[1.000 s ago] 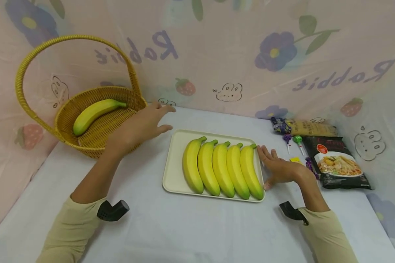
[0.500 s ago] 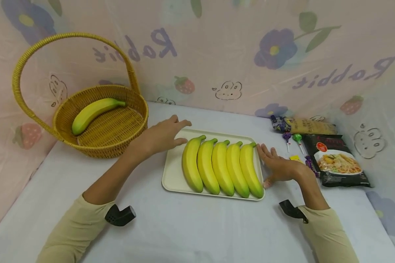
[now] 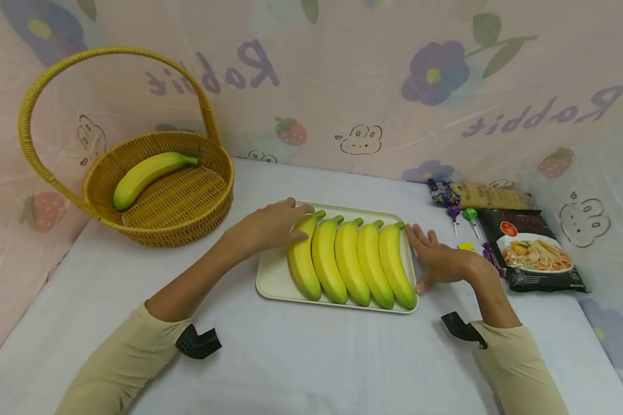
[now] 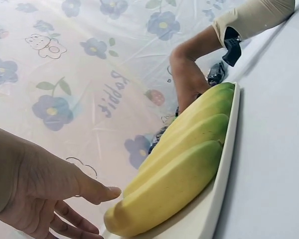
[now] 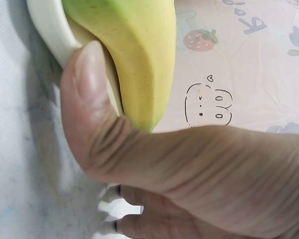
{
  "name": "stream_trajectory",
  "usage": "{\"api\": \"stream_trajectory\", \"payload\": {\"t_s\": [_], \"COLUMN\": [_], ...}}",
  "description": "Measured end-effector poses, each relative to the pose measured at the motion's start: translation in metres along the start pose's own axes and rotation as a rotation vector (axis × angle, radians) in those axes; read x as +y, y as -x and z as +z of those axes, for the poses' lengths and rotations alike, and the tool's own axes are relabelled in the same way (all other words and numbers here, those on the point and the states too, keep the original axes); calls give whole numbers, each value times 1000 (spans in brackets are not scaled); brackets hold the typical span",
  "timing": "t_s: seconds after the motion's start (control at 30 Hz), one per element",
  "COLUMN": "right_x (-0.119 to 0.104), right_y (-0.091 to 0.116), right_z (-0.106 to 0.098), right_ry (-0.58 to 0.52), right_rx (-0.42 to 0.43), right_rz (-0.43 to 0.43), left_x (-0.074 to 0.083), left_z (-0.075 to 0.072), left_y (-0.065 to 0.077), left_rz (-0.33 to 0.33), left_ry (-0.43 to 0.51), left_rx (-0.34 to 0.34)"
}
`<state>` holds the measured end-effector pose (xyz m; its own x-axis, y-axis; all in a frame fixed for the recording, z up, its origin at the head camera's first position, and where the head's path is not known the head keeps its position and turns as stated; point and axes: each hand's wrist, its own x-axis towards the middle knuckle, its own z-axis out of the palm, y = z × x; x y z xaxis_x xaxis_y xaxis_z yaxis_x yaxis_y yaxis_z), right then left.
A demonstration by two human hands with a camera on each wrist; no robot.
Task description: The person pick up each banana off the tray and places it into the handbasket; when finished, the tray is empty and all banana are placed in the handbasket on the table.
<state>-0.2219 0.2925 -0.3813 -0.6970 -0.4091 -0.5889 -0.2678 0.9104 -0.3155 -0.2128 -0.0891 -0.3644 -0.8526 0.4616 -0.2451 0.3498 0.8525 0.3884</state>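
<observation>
Several yellow bananas with greenish ends lie side by side on a cream tray. My left hand is over the tray's upper left, its thumb overlapping the leftmost banana near the stem. In the left wrist view the thumb and loosely bent fingers of that hand stand spread around this banana's near end. My right hand is at the tray's right edge, fingers extended. Its thumb rests against the rim beside the rightmost banana.
A wicker basket with a tall handle stands at the back left, one banana inside. At the right lie a black noodle packet, a long tan packet, lollipops and small sweets. A printed curtain hangs behind.
My left hand has moved right and toward me, from beside the basket to the leftmost banana on the tray. The right hand stays at the tray's right edge.
</observation>
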Motion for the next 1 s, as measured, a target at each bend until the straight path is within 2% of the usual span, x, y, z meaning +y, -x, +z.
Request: {"api": "stream_trajectory", "payload": {"t_s": [0.17,0.33,0.57,0.7,1.0], "right_x": [-3,-6,-4,-4,-2], "right_y": [0,-1,1,2,1], "right_z": [0,1,1,1,-2], "right_ry": [20,39,36,37,49], "right_rx": [-13,-19,-14,-11,-12], "right_rz": [26,39,42,40,34], "left_x": [2,4,5,4,5], "left_z": [8,13,17,15,11], "left_y": [-5,-4,-7,-9,-8], "left_rz": [-5,-39,-15,-29,-145], "left_ry": [-14,-15,-2,9,24], "left_rx": [-35,-53,-6,2,-15]}}
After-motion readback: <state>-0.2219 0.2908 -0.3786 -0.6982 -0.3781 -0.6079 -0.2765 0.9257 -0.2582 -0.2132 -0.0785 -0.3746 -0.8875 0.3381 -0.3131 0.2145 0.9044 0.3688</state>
